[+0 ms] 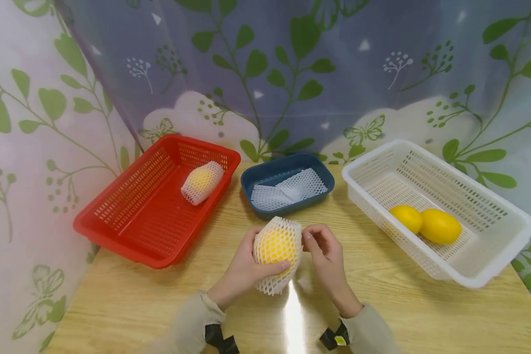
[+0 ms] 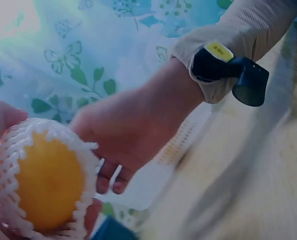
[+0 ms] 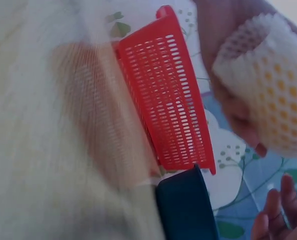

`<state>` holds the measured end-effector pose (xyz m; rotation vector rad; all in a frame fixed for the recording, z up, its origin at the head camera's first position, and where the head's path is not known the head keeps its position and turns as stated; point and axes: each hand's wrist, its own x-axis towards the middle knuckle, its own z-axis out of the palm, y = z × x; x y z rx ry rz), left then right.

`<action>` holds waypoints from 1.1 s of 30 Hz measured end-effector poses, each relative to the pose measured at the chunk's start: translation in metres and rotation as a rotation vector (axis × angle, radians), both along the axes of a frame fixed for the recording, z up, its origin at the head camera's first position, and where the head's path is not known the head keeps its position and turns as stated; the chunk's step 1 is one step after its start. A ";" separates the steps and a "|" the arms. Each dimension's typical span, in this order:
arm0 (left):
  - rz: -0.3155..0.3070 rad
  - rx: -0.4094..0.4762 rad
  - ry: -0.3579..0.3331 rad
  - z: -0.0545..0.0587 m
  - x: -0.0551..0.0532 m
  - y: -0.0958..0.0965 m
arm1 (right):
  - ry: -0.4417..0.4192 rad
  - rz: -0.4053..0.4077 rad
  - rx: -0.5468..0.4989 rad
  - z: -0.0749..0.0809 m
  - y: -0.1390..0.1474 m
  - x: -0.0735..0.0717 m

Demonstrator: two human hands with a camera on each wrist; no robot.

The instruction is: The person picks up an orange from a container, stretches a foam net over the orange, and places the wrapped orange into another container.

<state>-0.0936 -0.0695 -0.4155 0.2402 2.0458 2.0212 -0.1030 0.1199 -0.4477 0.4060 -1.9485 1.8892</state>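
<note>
In the head view my left hand (image 1: 243,268) grips a yellow fruit (image 1: 278,248) wrapped in a white foam net (image 1: 272,282), thumb across the front. The left wrist view shows bare yellow skin (image 2: 51,182) through the net's open end. Just right of the net is my right hand (image 1: 329,260), its fingers loosely bent. The right wrist view shows those fingers (image 3: 286,205) relaxed, apart from the net, with nothing between them. Two bare yellow fruits (image 1: 440,226) lie in the white basket (image 1: 509,255) at right.
At left a red basket (image 1: 137,223) holds another netted yellow fruit (image 1: 202,183). Between the baskets stands a dark blue tray (image 1: 256,214) with flattened white foam nets (image 1: 303,186). A patterned curtain (image 1: 265,73) hangs behind the wooden table (image 1: 137,305).
</note>
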 end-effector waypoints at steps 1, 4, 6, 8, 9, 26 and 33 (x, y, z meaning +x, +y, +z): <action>-0.006 -0.015 -0.002 0.004 0.001 -0.004 | 0.024 -0.017 0.052 0.000 -0.003 -0.003; -0.020 -0.055 0.010 0.017 0.002 -0.017 | 0.103 -0.054 0.193 0.003 -0.013 -0.013; -0.033 -0.062 0.013 0.027 0.003 -0.025 | 0.128 -0.061 0.257 0.006 -0.022 -0.019; -0.044 -0.086 0.024 0.036 0.003 -0.034 | 0.125 -0.068 0.325 0.010 -0.032 -0.024; -0.054 -0.093 0.026 0.042 0.004 -0.038 | 0.108 -0.072 0.361 0.012 -0.037 -0.027; 0.052 -0.439 0.080 0.100 -0.059 -0.129 | -0.076 -0.065 0.835 0.030 -0.137 -0.075; 0.206 -0.550 0.158 0.106 -0.113 -0.170 | -0.139 -0.094 1.017 0.030 -0.170 -0.085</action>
